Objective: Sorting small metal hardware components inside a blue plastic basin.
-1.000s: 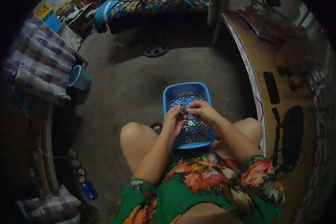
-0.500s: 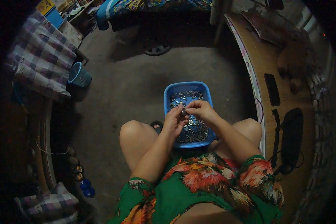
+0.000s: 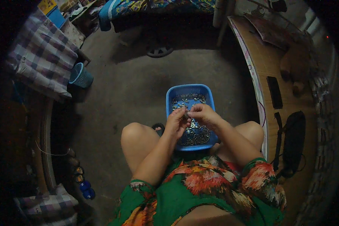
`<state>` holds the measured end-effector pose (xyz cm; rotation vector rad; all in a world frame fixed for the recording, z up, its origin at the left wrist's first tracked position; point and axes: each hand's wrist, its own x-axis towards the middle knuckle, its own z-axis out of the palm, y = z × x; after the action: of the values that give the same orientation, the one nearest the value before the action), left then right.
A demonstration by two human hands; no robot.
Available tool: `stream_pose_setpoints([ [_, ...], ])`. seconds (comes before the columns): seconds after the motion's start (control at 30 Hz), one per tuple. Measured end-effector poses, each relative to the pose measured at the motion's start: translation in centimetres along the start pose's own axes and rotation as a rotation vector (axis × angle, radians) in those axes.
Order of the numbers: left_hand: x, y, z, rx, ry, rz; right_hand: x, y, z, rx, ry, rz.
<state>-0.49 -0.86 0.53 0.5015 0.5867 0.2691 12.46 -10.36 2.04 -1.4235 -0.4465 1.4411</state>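
We see the left hand (image 3: 177, 123) with its fingers curled around a small dark thing (image 3: 186, 114), and the right hand (image 3: 204, 115) has its thumb and finger close together right by it, but we cannot tell if they pinch it too. We see the small dark thing up over a blue basket (image 3: 190, 89), where lots of little shiny pieces (image 3: 197, 132) lie.
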Motion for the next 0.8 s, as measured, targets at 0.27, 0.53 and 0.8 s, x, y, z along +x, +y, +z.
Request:
stream_pose_setpoints([
  [0.27,1.4,-0.1,-1.1,-0.074,-0.004,0.014,0.3,0.1,-0.6,0.209,0.038,0.027],
  [0.53,0.7,-0.9,-1.1,0.068,0.014,0.023,-0.4,0.0,0.8,-0.027,0.075,-0.149],
  [0.8,-0.4,-0.8,0.3,0.171,0.113,-0.020,0.0,0.7,-0.2,0.170,-0.002,-0.027],
])
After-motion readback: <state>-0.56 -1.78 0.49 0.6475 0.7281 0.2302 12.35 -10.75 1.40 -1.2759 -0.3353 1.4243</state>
